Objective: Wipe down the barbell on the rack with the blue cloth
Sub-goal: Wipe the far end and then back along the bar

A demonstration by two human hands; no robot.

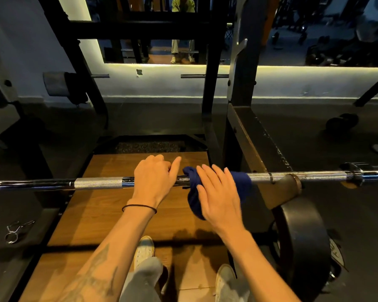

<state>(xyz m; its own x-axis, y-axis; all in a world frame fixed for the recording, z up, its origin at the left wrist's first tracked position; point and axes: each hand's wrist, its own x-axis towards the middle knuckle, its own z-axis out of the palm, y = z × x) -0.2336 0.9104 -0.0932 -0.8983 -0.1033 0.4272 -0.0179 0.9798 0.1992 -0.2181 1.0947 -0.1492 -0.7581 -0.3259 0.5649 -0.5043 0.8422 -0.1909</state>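
The steel barbell runs across the view, resting on the rack's right support. The dark blue cloth is draped over the bar just right of the middle, with a fold hanging below it. My left hand sits on the bar just left of the cloth. Its fingers curl over the bar and the index finger points toward the cloth. My right hand lies on top of the cloth with straight, spread fingers.
The black rack beam runs forward on the right, with a black weight plate below the bar's right end. A wooden platform is underfoot. A spring collar lies on the floor at left, and a dumbbell at far right.
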